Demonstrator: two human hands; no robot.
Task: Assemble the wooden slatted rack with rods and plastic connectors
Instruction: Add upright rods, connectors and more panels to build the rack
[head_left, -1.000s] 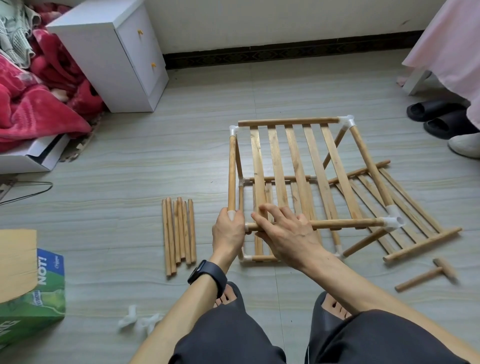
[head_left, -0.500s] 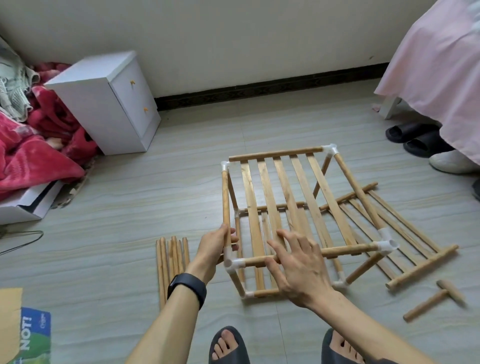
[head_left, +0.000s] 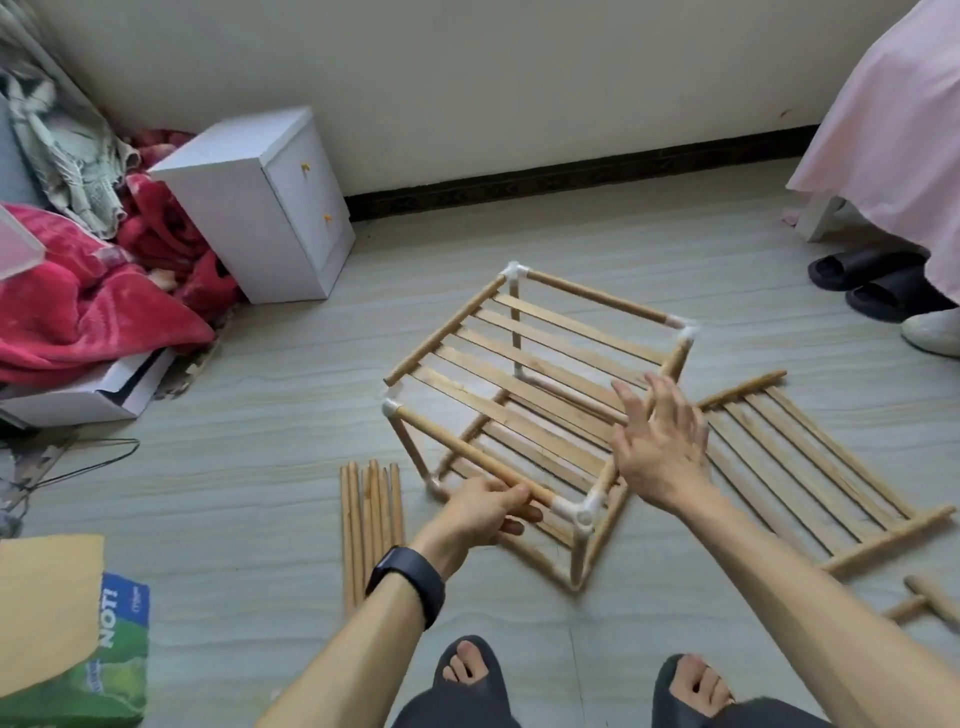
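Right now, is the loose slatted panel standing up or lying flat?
Flat: the panel lies on the floor, right of the rack.

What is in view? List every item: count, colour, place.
rack: one, wood with white corner joints, floor centre
slatted panel: one, wood, flat on floor right of rack
loose rods: several, wood, floor left of rack
mallet: one, wood, lower right edge
cabinet: one, white, by wall at left
blanket: one, red, far left
flat box: one, white, under blanket
pack: one, green, lower left corner
slippers: two, black, by pink cloth at right
pink cloth: one, upper right
watch: one, black, left wrist
left hand: grips rack's near top rod
right hand: open, fingers spread above rack's right side
feet: two, in dark sandals, bottom edge
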